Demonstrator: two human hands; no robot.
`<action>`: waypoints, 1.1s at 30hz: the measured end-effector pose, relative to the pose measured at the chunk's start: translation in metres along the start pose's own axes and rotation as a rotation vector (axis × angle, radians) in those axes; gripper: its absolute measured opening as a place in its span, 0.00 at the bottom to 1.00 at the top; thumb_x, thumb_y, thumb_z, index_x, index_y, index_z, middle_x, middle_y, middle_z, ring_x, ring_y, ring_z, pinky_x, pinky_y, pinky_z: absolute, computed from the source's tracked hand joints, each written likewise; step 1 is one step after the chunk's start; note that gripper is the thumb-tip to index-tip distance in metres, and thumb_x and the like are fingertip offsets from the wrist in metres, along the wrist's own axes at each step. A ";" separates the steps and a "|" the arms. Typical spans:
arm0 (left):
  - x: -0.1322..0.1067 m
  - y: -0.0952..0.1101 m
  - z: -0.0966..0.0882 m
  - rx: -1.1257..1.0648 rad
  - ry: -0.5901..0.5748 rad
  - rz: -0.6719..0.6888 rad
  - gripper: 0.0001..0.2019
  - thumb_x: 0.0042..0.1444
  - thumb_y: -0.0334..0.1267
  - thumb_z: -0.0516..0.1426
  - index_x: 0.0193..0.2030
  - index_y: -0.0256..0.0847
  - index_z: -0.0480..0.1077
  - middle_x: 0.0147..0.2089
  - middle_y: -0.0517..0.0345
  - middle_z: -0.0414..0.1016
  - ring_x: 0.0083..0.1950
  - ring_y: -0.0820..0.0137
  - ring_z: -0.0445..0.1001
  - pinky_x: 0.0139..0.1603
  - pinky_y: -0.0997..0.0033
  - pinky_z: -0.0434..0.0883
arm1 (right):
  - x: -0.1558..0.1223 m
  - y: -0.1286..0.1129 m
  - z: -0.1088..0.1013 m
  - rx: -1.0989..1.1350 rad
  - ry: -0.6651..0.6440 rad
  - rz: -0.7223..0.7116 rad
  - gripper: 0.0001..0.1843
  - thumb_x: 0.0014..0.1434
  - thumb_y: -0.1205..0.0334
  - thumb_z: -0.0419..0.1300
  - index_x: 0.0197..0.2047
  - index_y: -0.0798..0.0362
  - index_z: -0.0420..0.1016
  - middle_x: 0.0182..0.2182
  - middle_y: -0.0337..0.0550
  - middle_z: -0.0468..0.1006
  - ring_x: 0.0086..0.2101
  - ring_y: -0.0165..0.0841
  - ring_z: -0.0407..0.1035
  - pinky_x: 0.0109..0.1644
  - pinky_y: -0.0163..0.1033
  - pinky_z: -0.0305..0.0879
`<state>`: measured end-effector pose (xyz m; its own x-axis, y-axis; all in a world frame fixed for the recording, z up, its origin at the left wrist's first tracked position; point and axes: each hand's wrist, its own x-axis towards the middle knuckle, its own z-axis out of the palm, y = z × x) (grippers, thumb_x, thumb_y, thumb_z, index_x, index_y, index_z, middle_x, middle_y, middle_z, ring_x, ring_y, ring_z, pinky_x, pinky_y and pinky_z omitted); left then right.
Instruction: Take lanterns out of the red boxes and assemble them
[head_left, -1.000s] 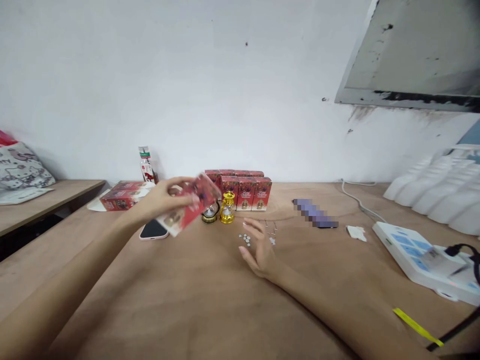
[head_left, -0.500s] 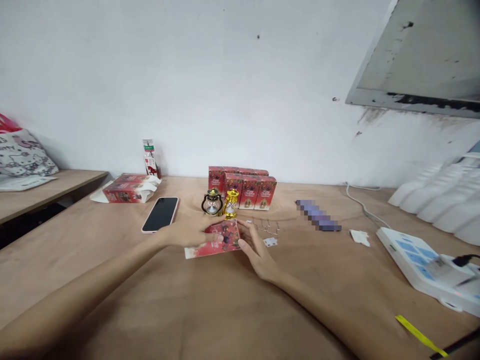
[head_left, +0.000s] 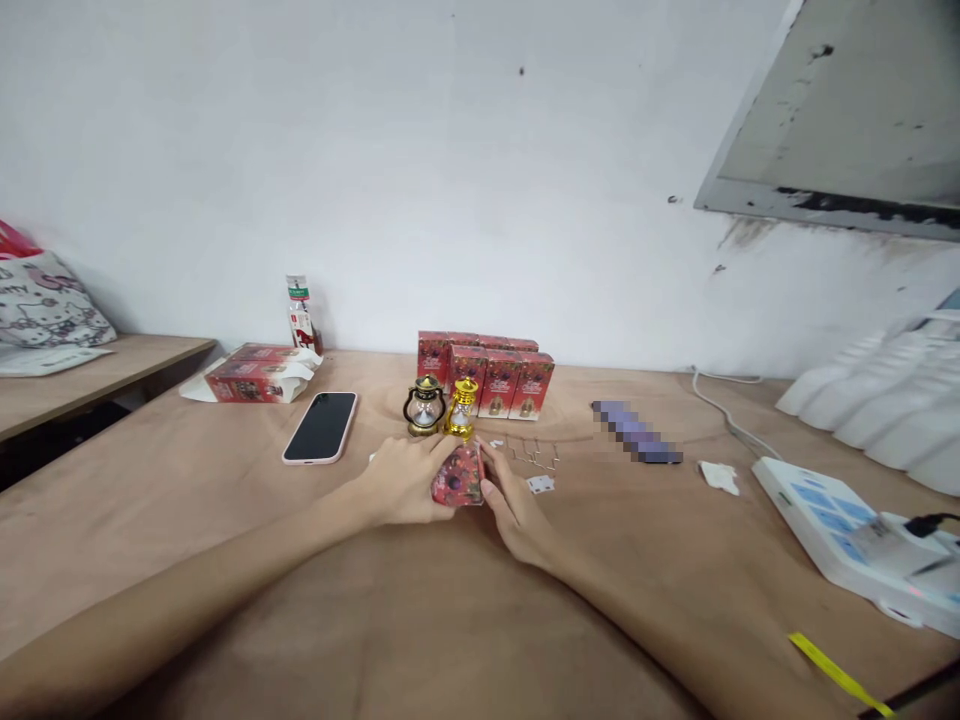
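Left hand (head_left: 409, 482) shifted rightward, fingers gripping red box (head_left: 456, 480), right hand (head_left: 521, 515) at its edge (grip unclear), tabletop (head_left: 420, 620) stretching in front

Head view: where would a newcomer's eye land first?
Probably on the dark lantern and gold lantern, side by side mid-table. Just in front, the left hand holds a red carton, with the right hand at its right edge. Behind the lanterns, upright red boxes stand grouped toward the pale wall.
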<state>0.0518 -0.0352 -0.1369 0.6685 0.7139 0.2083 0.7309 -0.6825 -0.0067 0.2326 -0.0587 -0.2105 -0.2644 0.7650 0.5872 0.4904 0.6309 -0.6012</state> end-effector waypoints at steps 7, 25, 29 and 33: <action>0.001 -0.003 -0.002 0.028 0.008 -0.031 0.29 0.43 0.47 0.58 0.53 0.40 0.63 0.46 0.46 0.76 0.43 0.50 0.75 0.39 0.59 0.70 | 0.000 0.004 -0.001 -0.084 0.022 0.058 0.23 0.64 0.60 0.37 0.60 0.53 0.58 0.42 0.49 0.77 0.38 0.37 0.73 0.45 0.41 0.68; -0.003 0.001 -0.010 0.063 0.007 -0.120 0.28 0.43 0.46 0.59 0.53 0.41 0.63 0.47 0.48 0.76 0.44 0.52 0.76 0.38 0.61 0.71 | 0.005 -0.009 -0.006 -0.036 0.250 0.060 0.13 0.60 0.58 0.49 0.25 0.51 0.63 0.25 0.38 0.65 0.28 0.30 0.62 0.34 0.35 0.60; -0.005 0.005 -0.008 0.061 0.009 -0.088 0.28 0.45 0.47 0.58 0.53 0.40 0.62 0.48 0.47 0.75 0.44 0.53 0.76 0.37 0.60 0.72 | 0.006 -0.009 -0.005 0.002 0.226 0.099 0.13 0.57 0.59 0.53 0.22 0.52 0.65 0.32 0.41 0.64 0.34 0.33 0.64 0.39 0.37 0.61; -0.007 0.006 -0.001 0.115 0.058 -0.024 0.27 0.47 0.45 0.58 0.55 0.40 0.62 0.50 0.47 0.74 0.45 0.56 0.75 0.39 0.63 0.72 | 0.006 -0.011 -0.004 0.102 0.200 0.087 0.06 0.55 0.63 0.55 0.29 0.50 0.72 0.42 0.45 0.67 0.45 0.36 0.65 0.50 0.41 0.60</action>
<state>0.0509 -0.0445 -0.1374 0.6443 0.7170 0.2660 0.7595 -0.6408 -0.1122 0.2293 -0.0617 -0.1982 -0.0502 0.7828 0.6202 0.4146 0.5813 -0.7001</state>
